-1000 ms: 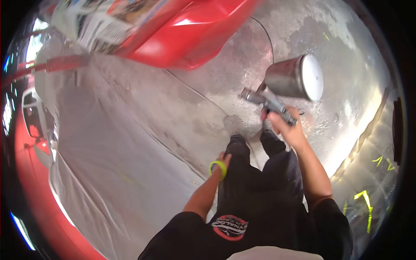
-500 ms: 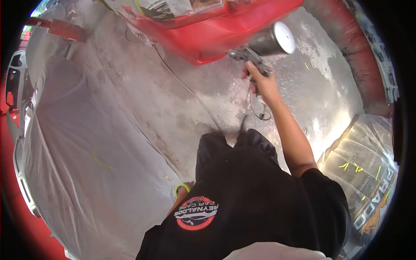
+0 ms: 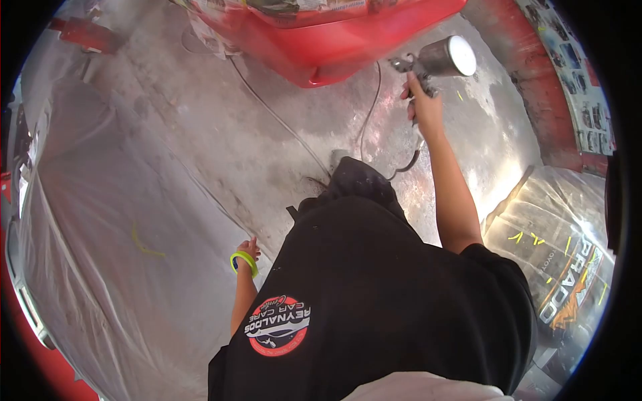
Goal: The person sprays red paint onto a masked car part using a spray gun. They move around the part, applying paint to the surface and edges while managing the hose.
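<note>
My right hand [image 3: 421,100] is wrapped round the grip of a spray gun [image 3: 418,65], whose dark cup with a pale round end [image 3: 461,55] points to the upper right. The gun's nozzle faces the glossy red car panel [image 3: 314,50] at the top, a short gap away from it. Below the hand a hose [image 3: 409,164] hangs from the gun. My left hand [image 3: 250,248], with a yellow-green band at the wrist, hangs low at my left side beside the plastic sheet; its fingers look slightly apart and nothing shows in them.
Translucent plastic sheeting [image 3: 120,254] covers something large on the left. Masking paper [image 3: 287,7] lies above the red panel. A hose [image 3: 274,115] crosses the concrete floor [image 3: 294,93]. At the lower right stands a plastic-wrapped item [image 3: 555,247] marked PRADO.
My right hand and the spray gun have shifted right and slightly up in view. My left hand has swung into fuller view. My body has moved, and the hose hangs differently.
</note>
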Demonstrator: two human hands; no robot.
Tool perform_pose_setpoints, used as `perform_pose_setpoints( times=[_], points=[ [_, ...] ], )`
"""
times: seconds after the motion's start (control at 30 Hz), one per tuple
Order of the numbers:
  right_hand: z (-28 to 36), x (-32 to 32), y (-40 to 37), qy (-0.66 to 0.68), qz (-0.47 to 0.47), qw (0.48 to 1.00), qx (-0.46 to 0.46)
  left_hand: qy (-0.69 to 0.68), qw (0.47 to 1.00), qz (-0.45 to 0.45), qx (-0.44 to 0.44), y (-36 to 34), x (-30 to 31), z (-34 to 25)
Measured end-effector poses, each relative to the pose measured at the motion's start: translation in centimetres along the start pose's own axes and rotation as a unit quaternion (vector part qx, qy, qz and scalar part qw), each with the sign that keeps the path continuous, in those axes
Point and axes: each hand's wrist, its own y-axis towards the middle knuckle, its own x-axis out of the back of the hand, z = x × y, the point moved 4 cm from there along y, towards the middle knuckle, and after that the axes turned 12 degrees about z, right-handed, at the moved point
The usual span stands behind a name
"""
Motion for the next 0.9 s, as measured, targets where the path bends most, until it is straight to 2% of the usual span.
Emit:
perform_pose_setpoints(
  times=[0.1, 0.13, 0.23, 0.33, 0.43, 0.5, 0.6, 0.67, 0.73, 0.83, 0.9],
  points=[
    [0.9, -3.2, -3.5, 0.044, 0.111, 0.993, -0.013, 0.089, 0.993, 0.071, -0.023, 0.9, 1.3, -0.4],
    [1.4, -4.1, -4.2, 0.067, 0.149, 0.987, -0.014, 0.115, 0.988, 0.094, -0.051, 3.9, 2.1, 1.2],
    [1.3, -4.9, -4.8, 0.015, 0.186, 0.981, -0.045, 0.137, 0.984, 0.084, -0.08, 5.7, 4.7, -0.7],
    [-2.0, -2.2, -3.5, -0.02, 0.077, 0.994, -0.07, 0.072, 0.996, 0.032, -0.05, 1.3, 6.5, -8.6],
    [-4.2, 0.1, -2.4, -0.057, -0.027, 0.993, -0.095, 0.071, 0.994, 0.018, -0.078, 2.8, 9.3, -11.3],
    [-5.0, 0.2, -2.4, -0.096, -0.08, 0.985, -0.118, 0.14, 0.988, 0.026, -0.056, 0.9, 10.9, -15.0],
    [-3.9, -3.1, -3.2, -0.054, -0.038, 0.989, -0.13, 0.244, 0.969, 0.043, -0.015, 1.7, 13.3, -19.0],
    [-2.4, -6.6, -4.0, 0.001, 0.021, 0.993, -0.117, 0.283, 0.958, 0.05, 0.008, 4.2, 15.6, -19.4],
    [0.2, -10.2, -5.1, 0.056, 0.079, 0.991, -0.092, 0.285, 0.955, 0.078, -0.023, 6.9, 17.8, -19.4],
    [3.5, -14.3, -5.9, 0.191, 0.079, 0.978, -0.021, 0.27, 0.959, 0.084, -0.035, 7.2, 19.3, -23.0],
    [3.1, -15.1, -5.7, 0.172, 0.033, 0.984, -0.028, 0.259, 0.959, 0.101, -0.053, 10.4, 21.2, -23.7]
  ],
)
